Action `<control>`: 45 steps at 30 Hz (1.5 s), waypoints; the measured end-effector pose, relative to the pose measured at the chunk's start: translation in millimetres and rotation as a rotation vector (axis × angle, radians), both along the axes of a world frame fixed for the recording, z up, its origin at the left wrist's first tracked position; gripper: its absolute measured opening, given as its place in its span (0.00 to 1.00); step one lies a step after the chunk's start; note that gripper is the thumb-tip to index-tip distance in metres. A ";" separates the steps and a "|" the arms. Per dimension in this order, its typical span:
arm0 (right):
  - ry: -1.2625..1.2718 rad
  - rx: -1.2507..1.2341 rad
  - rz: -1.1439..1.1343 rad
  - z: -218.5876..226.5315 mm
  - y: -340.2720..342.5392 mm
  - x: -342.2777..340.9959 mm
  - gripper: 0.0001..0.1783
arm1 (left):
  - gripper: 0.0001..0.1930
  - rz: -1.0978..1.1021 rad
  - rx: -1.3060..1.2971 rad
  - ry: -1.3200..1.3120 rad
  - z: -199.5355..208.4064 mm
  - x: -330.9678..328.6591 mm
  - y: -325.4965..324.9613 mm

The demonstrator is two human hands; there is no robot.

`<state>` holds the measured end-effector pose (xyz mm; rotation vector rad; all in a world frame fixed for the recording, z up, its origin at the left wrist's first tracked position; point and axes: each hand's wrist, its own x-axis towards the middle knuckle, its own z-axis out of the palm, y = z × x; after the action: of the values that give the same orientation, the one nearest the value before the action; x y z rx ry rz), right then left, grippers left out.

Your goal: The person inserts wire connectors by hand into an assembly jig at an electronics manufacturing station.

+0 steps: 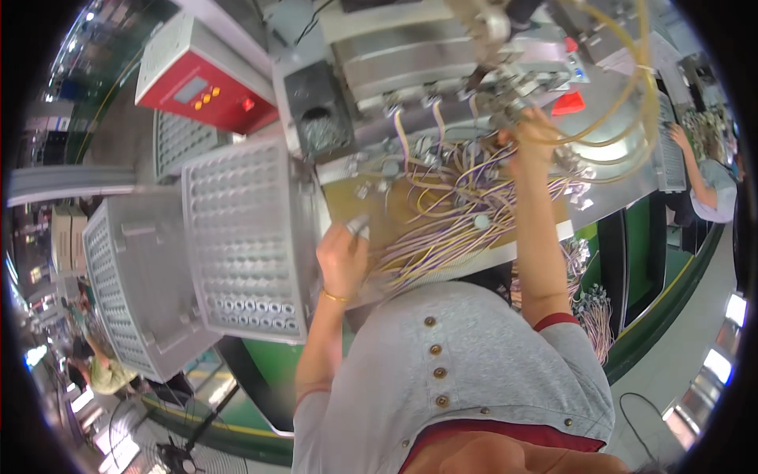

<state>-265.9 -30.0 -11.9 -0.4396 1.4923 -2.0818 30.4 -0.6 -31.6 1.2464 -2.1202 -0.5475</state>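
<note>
We see a pale grey floor (675,371) curving along the right, bordered by a dark green band (673,302). Bright white rectangular panels (736,306) glow beyond it, and we have a fan (177,456) at lower left.

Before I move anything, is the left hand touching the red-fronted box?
Apart. The head view shows it: a wide gap separates the left hand from the red-fronted box, with part of the gray tray visible between.

Thin yellow and purple wires (454,241) lie loosely heaped across a tan work surface (346,201)
</note>
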 end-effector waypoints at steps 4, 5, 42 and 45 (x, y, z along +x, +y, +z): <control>-0.062 -0.090 0.182 5.4 -12.5 -3.2 0.07 | 0.14 0.068 0.162 0.140 -4.4 17.3 5.5; -0.094 -0.130 0.164 4.0 -18.1 -3.1 0.07 | 0.15 0.072 0.218 0.192 -6.8 17.9 8.0; 0.502 0.123 0.978 48.1 41.5 117.0 0.07 | 0.18 1.101 0.046 -0.768 -36.8 293.0 39.8; 0.717 0.081 0.956 50.8 38.8 114.8 0.06 | 0.18 1.066 -0.032 -0.802 -24.1 280.7 31.3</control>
<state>-151.1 8.9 38.9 -1.6122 1.2802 -1.1213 311.0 30.8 -55.7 2.5503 -1.5616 0.5354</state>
